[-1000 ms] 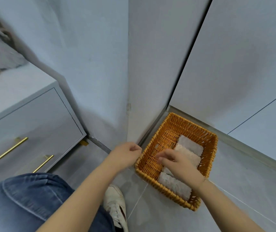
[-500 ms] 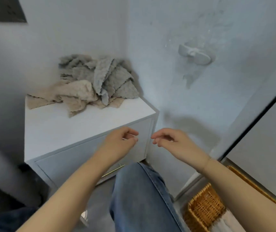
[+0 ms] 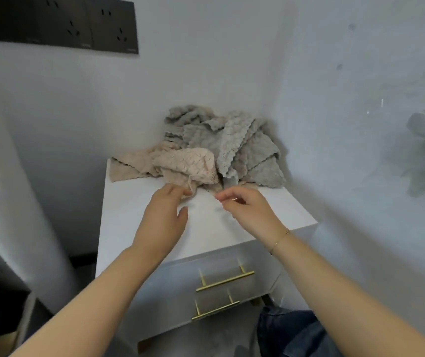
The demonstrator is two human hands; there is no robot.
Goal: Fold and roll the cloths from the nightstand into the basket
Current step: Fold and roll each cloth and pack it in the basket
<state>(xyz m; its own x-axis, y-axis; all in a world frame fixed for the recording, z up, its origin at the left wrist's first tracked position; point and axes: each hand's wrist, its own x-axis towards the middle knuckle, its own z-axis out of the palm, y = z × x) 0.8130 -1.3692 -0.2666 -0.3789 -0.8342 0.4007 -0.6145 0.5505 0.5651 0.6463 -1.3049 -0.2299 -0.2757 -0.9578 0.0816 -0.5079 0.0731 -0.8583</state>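
2 hands (image 3: 201, 210) reach palm-down to the beige cloth (image 3: 188, 163).

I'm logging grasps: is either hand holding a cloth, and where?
The left hand touches the beige cloth at its near edge; whether it grips is unclear. The right hand holds nothing.

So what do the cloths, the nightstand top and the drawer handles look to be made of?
Cloths: soft textured fabric, grey and beige, with a bumpy weave and scalloped edges. Nightstand top: smooth matte white, possibly painted board. Drawer handles: brass-coloured metal bars, by their sheen.
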